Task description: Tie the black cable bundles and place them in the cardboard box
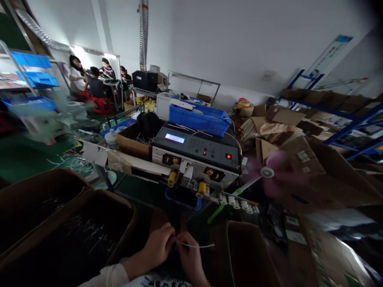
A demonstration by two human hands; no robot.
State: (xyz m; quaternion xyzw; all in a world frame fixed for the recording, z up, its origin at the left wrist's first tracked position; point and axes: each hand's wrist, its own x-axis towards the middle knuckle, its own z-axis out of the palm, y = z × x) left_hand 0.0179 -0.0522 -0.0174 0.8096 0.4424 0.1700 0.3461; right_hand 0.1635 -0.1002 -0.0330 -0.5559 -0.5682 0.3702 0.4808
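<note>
Low in the view, my two hands meet fingertip to fingertip in front of my body. My right hand (190, 257) is closed in a pinch on a thin white wire (203, 246), whose free end sticks out to the right. Close against it, my left hand (160, 246) has its fingers curled and pinched together at the wire's inner end. What lies between those left fingertips is hidden. Beyond both hands stands a wire-cutting machine (196, 153) with a lit display, glowing red buttons and yellow knobs.
Cardboard boxes (98, 227) with many loose wires stand to my left. Another open box (251, 255) is at the right. A spinning pink fan (267, 172) stands beside the machine, near piled cartons (299, 155). A blue bin (199, 117) sits behind. Several people (97, 81) sit far left.
</note>
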